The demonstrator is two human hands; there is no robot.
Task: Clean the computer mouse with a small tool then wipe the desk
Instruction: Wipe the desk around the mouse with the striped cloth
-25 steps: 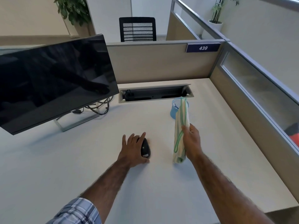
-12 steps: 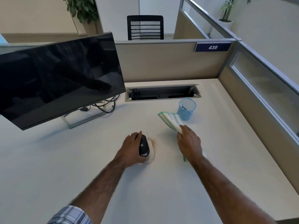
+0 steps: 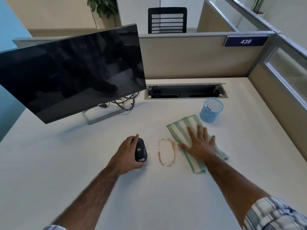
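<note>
My left hand [image 3: 127, 152] grips the black computer mouse [image 3: 140, 150] on the white desk [image 3: 66, 163], fingers curled round its left side. To the right of the mouse lies an oval ring of brown crumbs [image 3: 166, 152]. Right of that ring a green-and-white striped cloth [image 3: 181, 126] is spread flat on the desk. My right hand [image 3: 199, 143] presses on it with straight, spread fingers and hides the cloth's middle.
A blue mesh cup [image 3: 211, 110] stands just behind the cloth. A tilted black monitor [image 3: 71, 72] on a metal stand fills the back left, with cables behind it. A cable tray slot [image 3: 186, 91] runs along the back partition. Partition walls close the back and right.
My right hand brought the hanging cloth down and now presses it flat. My left hand slid the mouse leftward, uncovering the ring of crumbs.
</note>
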